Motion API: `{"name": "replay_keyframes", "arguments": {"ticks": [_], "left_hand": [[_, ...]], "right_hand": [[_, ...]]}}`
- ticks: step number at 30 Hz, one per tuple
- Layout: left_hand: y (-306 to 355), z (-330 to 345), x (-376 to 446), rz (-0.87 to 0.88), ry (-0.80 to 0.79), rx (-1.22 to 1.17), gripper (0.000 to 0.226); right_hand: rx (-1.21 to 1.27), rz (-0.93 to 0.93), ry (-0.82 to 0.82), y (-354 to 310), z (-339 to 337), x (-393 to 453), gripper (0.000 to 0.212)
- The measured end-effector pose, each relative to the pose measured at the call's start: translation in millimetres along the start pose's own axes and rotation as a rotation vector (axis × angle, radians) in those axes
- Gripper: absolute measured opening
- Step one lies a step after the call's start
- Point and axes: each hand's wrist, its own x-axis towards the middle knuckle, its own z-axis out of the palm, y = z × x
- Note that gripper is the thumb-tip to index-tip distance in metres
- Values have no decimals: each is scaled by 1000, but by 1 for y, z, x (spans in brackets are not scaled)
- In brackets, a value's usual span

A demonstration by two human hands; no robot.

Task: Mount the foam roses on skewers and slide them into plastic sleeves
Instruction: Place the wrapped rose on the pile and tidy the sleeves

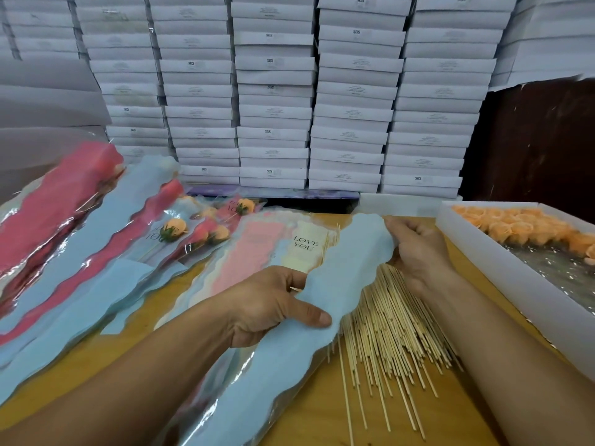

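A long light-blue plastic sleeve (325,304) with wavy edges lies slantwise across the middle, held by both hands. My left hand (270,304) grips its middle, thumb on top. At the sleeve's far end my right hand (415,249) pinches the top edge. Under the sleeve spreads a heap of wooden skewers (389,326). Orange foam roses (528,230) fill the far part of a white box (502,265) at the right. Whether a rose sits inside the held sleeve is hidden.
Stacks of pink and blue sleeves (77,239) lie at the left, with several finished sleeved roses (175,230) beyond them. A pile of pastel "LOVE YOU" sleeves (257,249) sits in the middle. White flat boxes (273,91) are stacked high behind the wooden table (325,413).
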Motion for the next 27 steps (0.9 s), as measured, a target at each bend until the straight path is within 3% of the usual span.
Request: {"name": "replay_keyframes", "arguments": {"ticks": [7,13,18,20,27], "left_hand": [[-2,-4,0,90,149,-64,32],[0,-12,-2,156,229,-93,30],[6,-34,-6,199,304,-134,29],[8,-50,-7,245,372,-143,13],[15,-129,-15,276,781,17,10]], "right_hand": [[11,191,-138,-9,7,-14,27],[-95,195,-232,-12,15,-25,36],[-343,174,-314,-5,13,-29,39],[-386,154,-323,-4,12,-28,36],[-448,114,-320,-1,10,-24,25]]}}
